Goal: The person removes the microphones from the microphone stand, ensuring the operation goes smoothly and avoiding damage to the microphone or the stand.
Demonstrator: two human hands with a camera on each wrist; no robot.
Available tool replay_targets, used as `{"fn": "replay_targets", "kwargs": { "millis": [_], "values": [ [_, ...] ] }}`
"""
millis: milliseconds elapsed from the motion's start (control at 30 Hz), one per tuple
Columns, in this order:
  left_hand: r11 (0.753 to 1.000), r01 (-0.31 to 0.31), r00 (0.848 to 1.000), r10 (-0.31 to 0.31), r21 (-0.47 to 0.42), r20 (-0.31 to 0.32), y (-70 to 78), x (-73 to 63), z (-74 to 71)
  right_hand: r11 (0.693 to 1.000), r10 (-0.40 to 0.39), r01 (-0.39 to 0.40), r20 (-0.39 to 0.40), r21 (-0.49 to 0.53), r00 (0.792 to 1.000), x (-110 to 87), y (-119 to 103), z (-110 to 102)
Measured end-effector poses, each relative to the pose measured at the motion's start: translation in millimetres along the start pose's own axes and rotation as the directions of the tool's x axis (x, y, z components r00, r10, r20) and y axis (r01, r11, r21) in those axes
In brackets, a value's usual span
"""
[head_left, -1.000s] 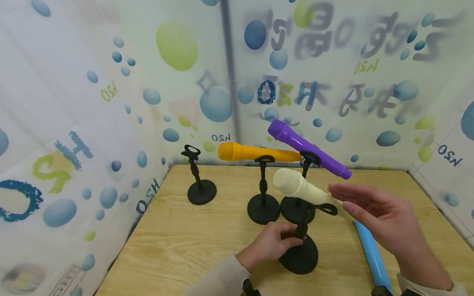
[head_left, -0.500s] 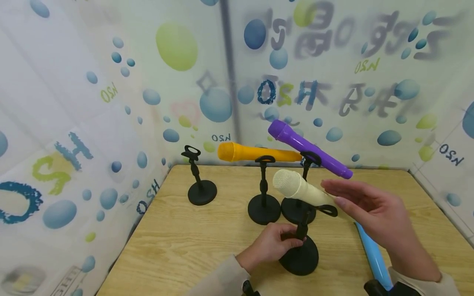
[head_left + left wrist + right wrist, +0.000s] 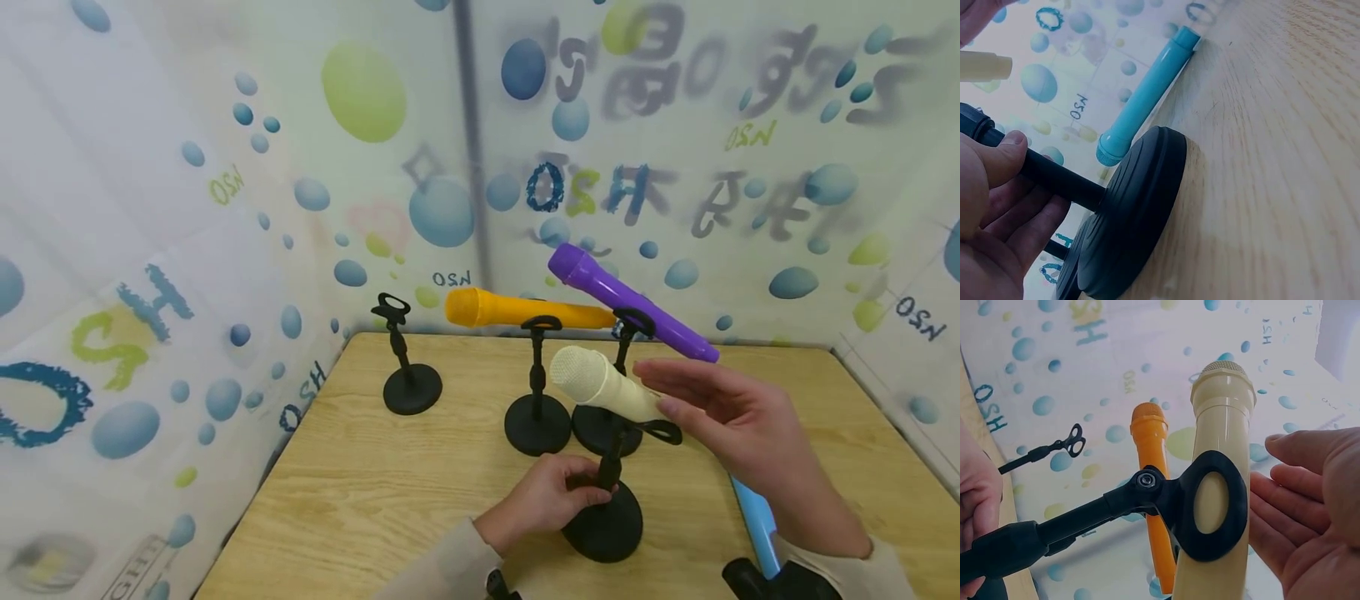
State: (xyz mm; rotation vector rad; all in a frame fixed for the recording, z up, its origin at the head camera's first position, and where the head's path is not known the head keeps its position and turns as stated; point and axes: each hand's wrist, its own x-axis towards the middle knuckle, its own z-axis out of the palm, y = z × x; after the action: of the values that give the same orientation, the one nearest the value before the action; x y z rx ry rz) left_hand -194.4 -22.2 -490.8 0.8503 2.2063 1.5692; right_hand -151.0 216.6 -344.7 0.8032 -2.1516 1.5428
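In the head view, the right hand (image 3: 757,442) slides toward nine o'clock, its fingertips now nearer the grille of the cream microphone (image 3: 613,393), and covers more of the blue microphone (image 3: 756,521) toward its eleven-o'clock end.

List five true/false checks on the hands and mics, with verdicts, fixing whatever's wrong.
1. The left hand grips the front stand by its pole. True.
2. The purple microphone lies flat on the table. False: it sits tilted in a rear stand, above the table.
3. The leftmost stand holds no microphone. True.
4. The right hand is wrapped around the orange microphone. False: it is open beside the cream microphone; whether it touches that one is unclear.
5. The blue microphone lies on the table, out of any stand. True.
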Motion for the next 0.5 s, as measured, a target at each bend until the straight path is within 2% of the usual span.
{"fn": "replay_targets", "kwargs": {
  "millis": [300, 500],
  "values": [
    [1.000, -0.012, 1.000, 0.012, 0.008, -0.003, -4.4, -3.1, -1.2, 0.998, -0.008, 0.011, 0.042, -0.068, 0.999, 4.5, -2.0, 8.0],
    [1.000, -0.010, 1.000, 0.010, 0.009, -0.002, -3.6, -5.4, -2.5, 0.999, -0.023, 0.025, 0.062, -0.026, 0.998, 6.9, -2.8, 10.9]
  ]
}}
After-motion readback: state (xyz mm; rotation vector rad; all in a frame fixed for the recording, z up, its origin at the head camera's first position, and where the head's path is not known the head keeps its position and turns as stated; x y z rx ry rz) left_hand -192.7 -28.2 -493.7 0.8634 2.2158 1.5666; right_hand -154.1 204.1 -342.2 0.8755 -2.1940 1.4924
